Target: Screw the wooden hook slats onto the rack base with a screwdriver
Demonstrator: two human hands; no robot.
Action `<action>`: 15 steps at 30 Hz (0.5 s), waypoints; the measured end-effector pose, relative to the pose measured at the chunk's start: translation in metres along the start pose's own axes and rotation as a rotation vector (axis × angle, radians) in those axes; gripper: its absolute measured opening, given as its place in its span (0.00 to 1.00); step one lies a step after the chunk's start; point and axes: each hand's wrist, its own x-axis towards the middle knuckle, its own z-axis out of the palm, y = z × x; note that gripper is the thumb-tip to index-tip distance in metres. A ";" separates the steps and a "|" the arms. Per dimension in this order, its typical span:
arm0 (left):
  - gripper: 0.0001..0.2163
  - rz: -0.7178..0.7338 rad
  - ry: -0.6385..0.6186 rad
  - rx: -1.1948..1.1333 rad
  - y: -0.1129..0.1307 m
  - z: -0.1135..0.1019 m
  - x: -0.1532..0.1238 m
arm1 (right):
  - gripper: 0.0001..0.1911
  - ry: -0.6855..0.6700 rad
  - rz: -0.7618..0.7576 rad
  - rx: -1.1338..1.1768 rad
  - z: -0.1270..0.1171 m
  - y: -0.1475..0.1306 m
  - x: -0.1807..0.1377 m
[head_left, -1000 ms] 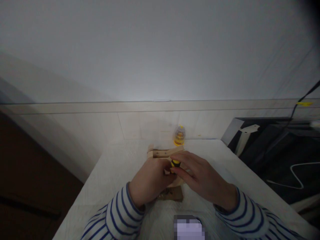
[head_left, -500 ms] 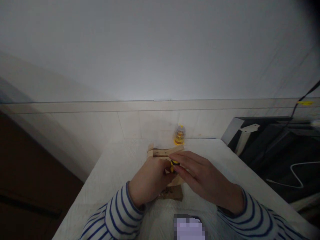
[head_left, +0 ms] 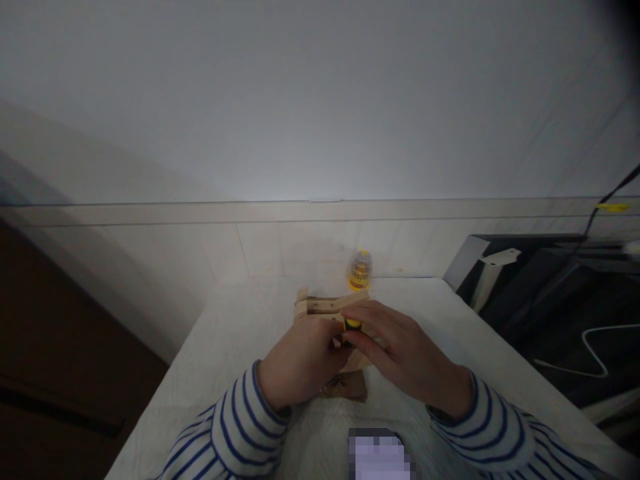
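Two hands meet over a pale wooden frame of jointed slats, the landmark for every position given here.

- **Left hand:** The left hand is curled shut against the frame's near side and steadies it. Its fingertips are hidden, so the depth of the grasp cannot be told.
- **Right hand:** The right hand closes thumb and first fingers in a narrow pinch on a small yellow-and-black screwdriver. The tool stands roughly upright over the near right part of the frame, with its tip hidden behind the fingers.
- **Surroundings:** The frame rests on a white table.
  - Just behind its right end stands a small yellow jar with a clear domed lid.
  - Just in front of it lies a flat brown wooden piece; whether the two touch cannot be told.
  - Well to its right a white cable loops over a dark surface.
- **Handling, as judged:**
  - The frame is probably light and stiff, and matt enough not to slip. It may twist at its joints if held by a single slat, so a grasp across a joint close to the tool seems soundest.
  - The screwdriver is probably light and rigid, and its smooth handle may roll between fingertips. The thick middle of the handle looks like the best hold.
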 end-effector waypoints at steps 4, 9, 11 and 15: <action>0.06 0.022 0.048 0.002 -0.004 0.003 0.000 | 0.12 0.000 -0.007 -0.004 0.000 0.001 -0.001; 0.04 0.038 0.037 -0.015 -0.007 0.006 0.001 | 0.12 -0.005 -0.003 -0.017 -0.002 0.000 0.000; 0.04 0.030 0.031 -0.020 -0.006 0.006 0.002 | 0.12 -0.013 0.006 -0.015 -0.004 -0.002 0.001; 0.05 0.015 0.001 -0.020 -0.004 0.004 0.002 | 0.17 -0.027 -0.003 -0.008 -0.008 -0.006 0.001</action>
